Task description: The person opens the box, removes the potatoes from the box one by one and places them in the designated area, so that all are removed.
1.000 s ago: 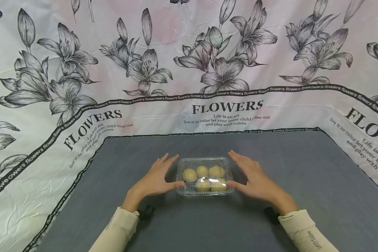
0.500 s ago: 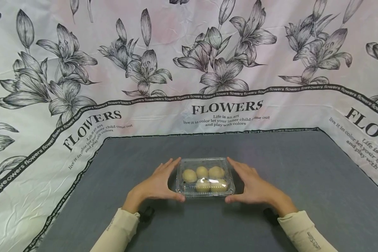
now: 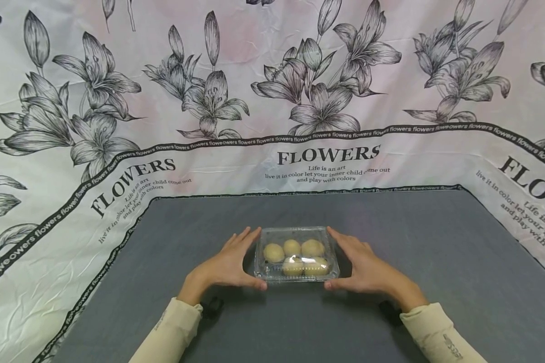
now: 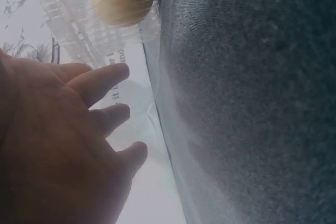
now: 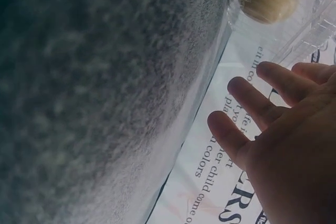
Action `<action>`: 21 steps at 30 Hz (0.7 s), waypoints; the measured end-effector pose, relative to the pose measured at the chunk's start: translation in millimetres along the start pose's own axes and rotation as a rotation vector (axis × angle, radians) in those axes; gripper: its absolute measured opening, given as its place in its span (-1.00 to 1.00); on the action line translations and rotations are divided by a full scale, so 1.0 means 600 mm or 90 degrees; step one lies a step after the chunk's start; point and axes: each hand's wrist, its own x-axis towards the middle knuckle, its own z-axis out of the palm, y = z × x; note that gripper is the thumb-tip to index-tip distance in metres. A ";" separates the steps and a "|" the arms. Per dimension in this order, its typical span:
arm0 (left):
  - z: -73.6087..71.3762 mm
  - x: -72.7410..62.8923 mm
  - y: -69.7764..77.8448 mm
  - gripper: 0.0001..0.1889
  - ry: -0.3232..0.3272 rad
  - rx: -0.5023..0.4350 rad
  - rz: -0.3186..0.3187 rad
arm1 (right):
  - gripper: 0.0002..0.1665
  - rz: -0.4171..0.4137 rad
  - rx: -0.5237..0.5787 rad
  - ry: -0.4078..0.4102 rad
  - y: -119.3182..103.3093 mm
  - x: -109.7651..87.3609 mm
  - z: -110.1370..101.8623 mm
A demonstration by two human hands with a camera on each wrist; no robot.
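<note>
My left grip (image 3: pixel 222 267) and right grip (image 3: pixel 365 268), spread wide, hold the clear plastic container (image 3: pixel 295 233) of pale-yellow balls (image 3: pixel 292 247) between thumbs and forefingers, likely for even support.

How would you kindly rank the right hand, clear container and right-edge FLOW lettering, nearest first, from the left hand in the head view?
1. Clear container: just beside the left hand.
2. Right hand: at the container's right.
3. FLOW lettering: at the picture's right edge.

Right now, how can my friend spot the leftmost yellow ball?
Find the grey tabletop, then the clear plastic box between the left hand and right hand. Inside, five pale yellow balls show; the leftmost ball sits nearest the left hand, with none showing in front.
</note>
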 end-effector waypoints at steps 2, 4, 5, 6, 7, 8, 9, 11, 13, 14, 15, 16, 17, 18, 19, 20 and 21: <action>0.000 0.001 -0.001 0.38 0.000 -0.006 -0.003 | 0.46 0.008 0.006 -0.008 0.000 0.002 -0.001; 0.000 0.002 -0.003 0.37 0.000 -0.015 -0.008 | 0.46 0.014 0.012 -0.014 0.001 0.005 -0.002; 0.001 0.002 -0.004 0.36 -0.001 -0.019 -0.010 | 0.47 0.019 0.016 -0.017 0.001 0.007 -0.002; 0.000 0.002 -0.005 0.35 -0.003 -0.023 -0.013 | 0.47 0.021 0.017 -0.020 0.001 0.008 -0.002; 0.000 0.003 -0.005 0.35 -0.005 -0.026 -0.015 | 0.47 0.022 0.019 -0.022 0.002 0.009 -0.003; -0.001 0.004 -0.006 0.34 -0.006 -0.028 -0.015 | 0.47 0.023 0.020 -0.024 0.003 0.011 -0.003; -0.001 0.005 -0.007 0.34 -0.008 -0.029 -0.017 | 0.46 0.024 0.022 -0.025 0.003 0.012 -0.004; -0.002 0.007 -0.009 0.33 -0.012 -0.033 -0.013 | 0.45 0.027 0.028 -0.027 0.003 0.014 -0.005; -0.002 0.010 -0.010 0.32 -0.014 -0.045 -0.006 | 0.43 0.026 0.033 -0.029 0.004 0.016 -0.004; -0.003 0.011 -0.011 0.32 -0.014 -0.051 -0.003 | 0.42 0.027 0.036 -0.030 0.004 0.017 -0.004; -0.002 0.012 -0.012 0.32 -0.014 -0.056 -0.001 | 0.42 0.027 0.040 -0.031 0.004 0.018 -0.004; -0.002 0.013 -0.013 0.32 -0.016 -0.062 0.001 | 0.41 0.028 0.044 -0.033 0.005 0.019 -0.004; -0.001 0.015 -0.014 0.31 -0.016 -0.067 0.001 | 0.41 0.030 0.048 -0.035 0.005 0.019 -0.003; 0.000 0.016 -0.014 0.31 -0.016 -0.070 0.001 | 0.41 0.031 0.053 -0.037 0.006 0.020 -0.003; 0.001 0.017 -0.014 0.31 -0.017 -0.072 -0.001 | 0.40 0.034 0.058 -0.040 0.006 0.021 -0.003; 0.002 0.017 -0.014 0.30 -0.017 -0.074 -0.001 | 0.41 0.036 0.061 -0.041 0.006 0.022 -0.003; 0.002 0.018 -0.014 0.30 -0.017 -0.076 -0.001 | 0.41 0.038 0.064 -0.043 0.007 0.022 -0.003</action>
